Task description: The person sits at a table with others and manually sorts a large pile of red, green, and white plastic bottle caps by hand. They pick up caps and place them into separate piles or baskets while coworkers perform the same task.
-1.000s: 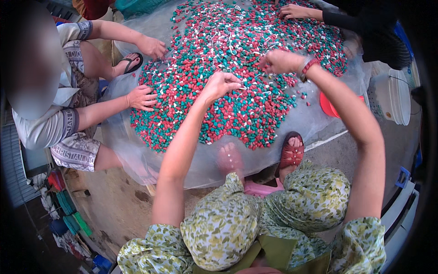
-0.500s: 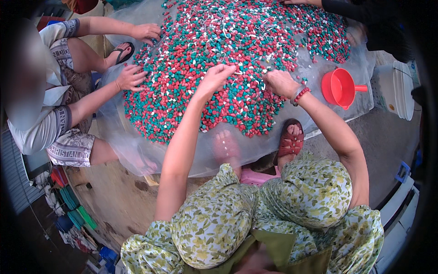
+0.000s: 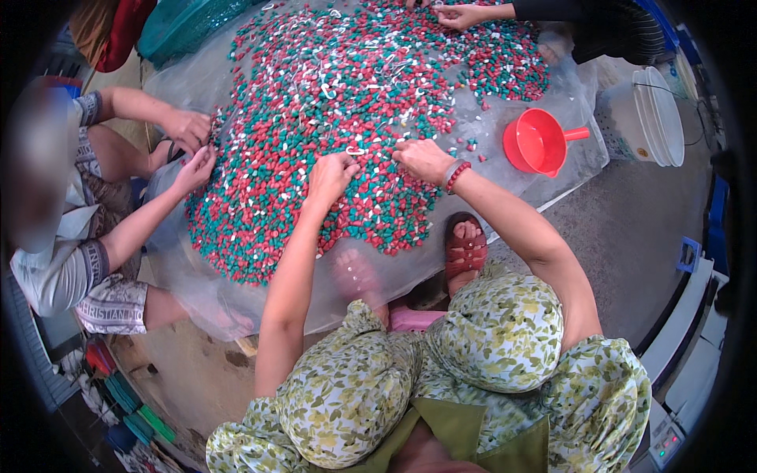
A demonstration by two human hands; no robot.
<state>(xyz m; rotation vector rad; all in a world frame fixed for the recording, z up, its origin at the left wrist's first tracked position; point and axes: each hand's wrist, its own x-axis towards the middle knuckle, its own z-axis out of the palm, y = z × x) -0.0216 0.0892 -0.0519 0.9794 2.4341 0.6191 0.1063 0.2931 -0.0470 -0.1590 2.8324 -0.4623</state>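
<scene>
A broad pile of small red, green and white pieces [image 3: 260, 181] lies on a clear plastic sheet [image 3: 315, 303]. Over its near part is my left hand [image 3: 330, 181], thumb and fingertips pinched together; whatever they may hold is too small to make out. A white looped piece [image 3: 355, 152] lies just beyond those fingertips. My right hand [image 3: 426, 162], with a red bead bracelet at the wrist, reaches in from the right. Its fingers are curled together at the pieces, and their tips partly hide what is between them. A short gap separates the two hands.
A red dipper [image 3: 536, 142] rests on the sheet to the right, with white buckets [image 3: 658, 118] beyond it. At the left, a co-worker's hands [image 3: 189, 142] touch the pile's edge; another person's hand [image 3: 465, 16] is at the far side. My sandalled foot [image 3: 465, 248] stands on the sheet's near edge.
The view has shifted, so the pile and dipper appear farther left. Both my hands have drawn nearer to me over the pile. The left co-worker's hands, apart before, are now together.
</scene>
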